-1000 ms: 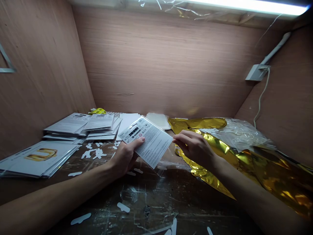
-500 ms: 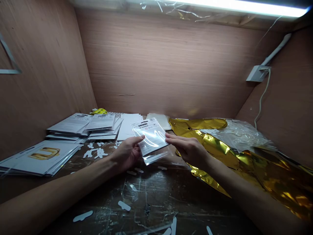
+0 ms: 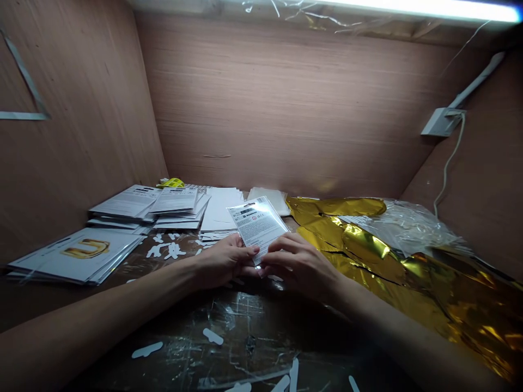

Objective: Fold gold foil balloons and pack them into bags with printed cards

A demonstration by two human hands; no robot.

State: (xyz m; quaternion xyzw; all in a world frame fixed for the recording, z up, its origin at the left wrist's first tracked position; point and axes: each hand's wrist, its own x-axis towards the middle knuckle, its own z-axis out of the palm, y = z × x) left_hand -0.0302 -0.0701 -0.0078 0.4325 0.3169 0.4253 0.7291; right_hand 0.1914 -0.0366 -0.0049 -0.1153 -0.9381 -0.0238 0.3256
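Note:
A printed card in a clear plastic sleeve (image 3: pixel 261 223) is held up above the middle of the table, its text side facing me. My left hand (image 3: pixel 229 256) grips its lower left edge, thumb on the front. At the bottom end, my right hand (image 3: pixel 300 264) has its fingers bent and pressed against the sleeve's lower edge. The sleeve's lower end is mostly hidden by the fingers. Behind the card lie a stack of white cards (image 3: pixel 220 209) and a pile of clear sleeves (image 3: pixel 272 200).
Packed cards (image 3: pixel 81 256) with a gold U picture are stacked at left, with further packed stacks (image 3: pixel 126 201) behind. Gold foil balloons (image 3: pixel 368 245) spread across the right side beside clear plastic bags (image 3: pixel 417 223). White paper cut-outs (image 3: pixel 147 349) litter the dark table (image 3: pixel 196 321).
My right hand has moved from the card's right edge down to the sleeve's bottom end. The sleeve's loose lower part is now covered by fingers. The view has shifted slightly.

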